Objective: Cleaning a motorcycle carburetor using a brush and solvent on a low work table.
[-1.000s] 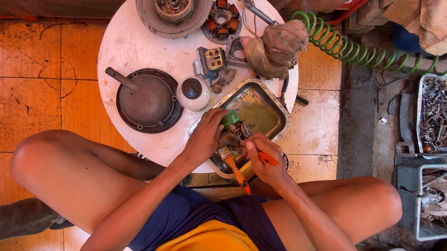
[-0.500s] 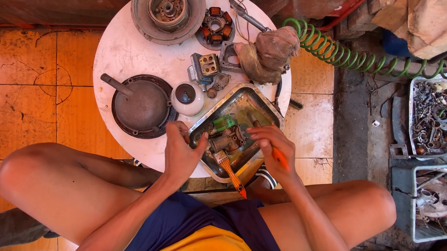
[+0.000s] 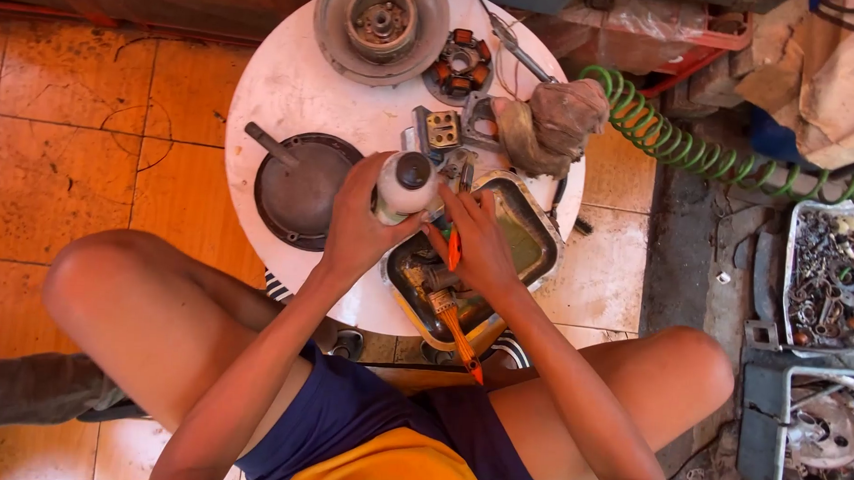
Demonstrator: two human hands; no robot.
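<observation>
My left hand (image 3: 356,228) grips a small white bottle (image 3: 402,187) with a dark cap and holds it just above the round white table (image 3: 290,93). My right hand (image 3: 479,247) reaches to the bottle's side with its fingertips, and a short orange tool (image 3: 453,248) is tucked between its fingers. Below both hands a dented metal tray (image 3: 539,236) holds a greasy metal part (image 3: 426,273) and an orange-handled screwdriver (image 3: 459,334). My bare knees flank the table's near edge.
On the table lie a dark round cover with a handle (image 3: 296,190), a flywheel (image 3: 381,25), a wound stator (image 3: 462,61), small metal brackets (image 3: 440,129) and a dirty rag (image 3: 556,121). A green coiled hose (image 3: 681,149) and crates of metal parts (image 3: 828,282) are at the right.
My left hand has left the part in the tray and lifted the white bottle off the table. My right hand has moved up to it with the orange tool.
</observation>
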